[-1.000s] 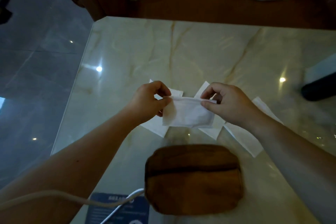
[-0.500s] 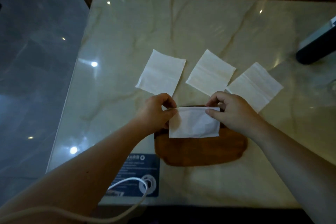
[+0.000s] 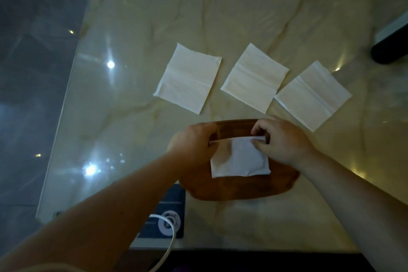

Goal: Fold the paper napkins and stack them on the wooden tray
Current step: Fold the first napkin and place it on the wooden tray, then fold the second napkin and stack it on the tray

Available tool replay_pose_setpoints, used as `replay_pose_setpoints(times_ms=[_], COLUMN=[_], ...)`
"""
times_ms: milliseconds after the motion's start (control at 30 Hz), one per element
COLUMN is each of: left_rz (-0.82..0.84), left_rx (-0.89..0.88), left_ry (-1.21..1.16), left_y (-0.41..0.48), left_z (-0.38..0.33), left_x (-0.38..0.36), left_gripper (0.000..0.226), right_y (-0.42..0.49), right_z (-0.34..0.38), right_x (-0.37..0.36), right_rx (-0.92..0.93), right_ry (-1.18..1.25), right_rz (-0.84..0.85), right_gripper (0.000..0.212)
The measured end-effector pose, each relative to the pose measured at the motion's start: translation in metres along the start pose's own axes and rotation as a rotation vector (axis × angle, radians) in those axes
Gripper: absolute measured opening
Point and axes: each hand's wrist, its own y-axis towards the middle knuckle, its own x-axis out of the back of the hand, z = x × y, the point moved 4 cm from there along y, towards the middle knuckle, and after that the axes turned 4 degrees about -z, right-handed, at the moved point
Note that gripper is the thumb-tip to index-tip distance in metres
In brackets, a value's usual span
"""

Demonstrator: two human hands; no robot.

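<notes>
Head view: I see my left hand (image 3: 194, 142) and right hand (image 3: 279, 141) each pinching an end of the folded napkin (image 3: 239, 159) along its top edge. Its long axis runs left-right, directly above the wooden tray (image 3: 240, 190); contact is unclear in the dim light. Three napkins (image 3: 187, 77) lie flat on the bench (image 3: 132, 117) beyond.

white napkins (image 3: 187, 78), brown wooden tray (image 3: 238, 187), cream veined marble table (image 3: 242, 11)

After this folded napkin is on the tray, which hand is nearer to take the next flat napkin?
Probably the right hand: the rightmost flat napkin lies just beyond it.
</notes>
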Motion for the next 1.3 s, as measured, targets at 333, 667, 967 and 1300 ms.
replay_pose_setpoints(times_ms=[333,667,967,1300], left_rz=[-0.114,-0.177,-0.087,-0.047], left_rx=[-0.022,-0.036,-0.106,-0.068], left_ry=[0.204,0.339,0.459,0.338], left_y=[0.063,0.149,0.206,0.218], left_z=[0.025,0.062,0.076,0.081], left_x=[0.066,0.114,0.115,0.131], left_gripper=[0.019,0.020,0.043,0.013], right_y=[0.080,0.193,0.247,0.268], right_z=[0.007,0.030,0.024,0.041], right_x=[0.029,0.036,0.024,0.032], right_rx=[0.024,0.059,0.026,0.131], right_ry=[-0.040,-0.002,-0.142,-0.096], right_rz=[-0.016,-0.015,0.045,0.034], right_gripper=[0.016,0.014,0.032,0.005])
